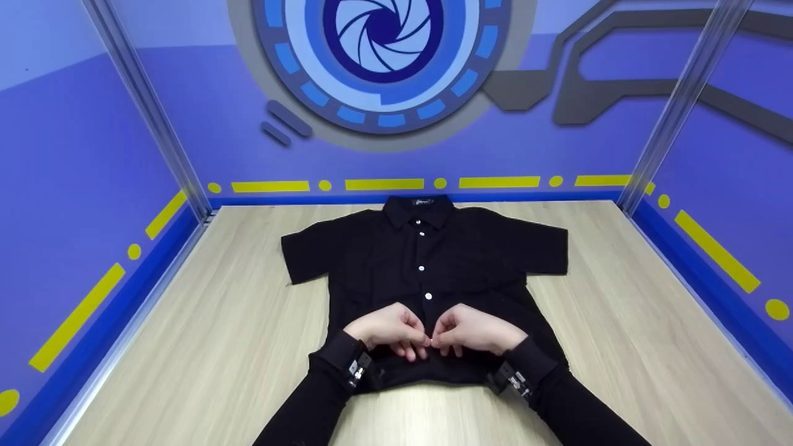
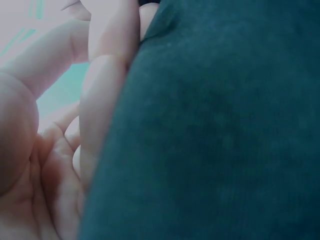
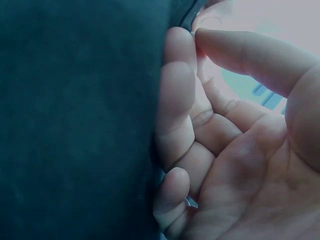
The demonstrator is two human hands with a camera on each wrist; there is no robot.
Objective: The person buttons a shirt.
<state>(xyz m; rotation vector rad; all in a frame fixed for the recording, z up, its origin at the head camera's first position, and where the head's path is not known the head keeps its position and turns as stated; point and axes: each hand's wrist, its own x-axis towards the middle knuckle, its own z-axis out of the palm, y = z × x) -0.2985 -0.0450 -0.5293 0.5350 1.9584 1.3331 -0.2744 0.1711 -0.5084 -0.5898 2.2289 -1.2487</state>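
A black short-sleeved button-up shirt (image 1: pixel 458 260) lies front up, with its collar (image 1: pixel 419 212) at the far side and sleeves spread. White buttons, such as this button (image 1: pixel 428 296), run down its placket. Low on the placket, my left hand (image 1: pixel 390 327) and right hand (image 1: pixel 477 329) meet almost fingertip to fingertip, each pinching the shirt front between thumb and finger. In the right wrist view, the right thumb (image 3: pixel 250 52) presses toward a fingertip at the cloth edge, a tiny pale spot between them. Cloth covers much of both wrist views, hiding some left fingertips (image 2: pixel 102 85).
The shirt is on a light wooden table (image 1: pixel 248 334). Blue panels enclose it at the back (image 1: pixel 396 161) and both sides, with metal posts (image 1: pixel 681 105) at the far corners. Both wrists wear small dark devices (image 1: pixel 514 379) over black sleeves.
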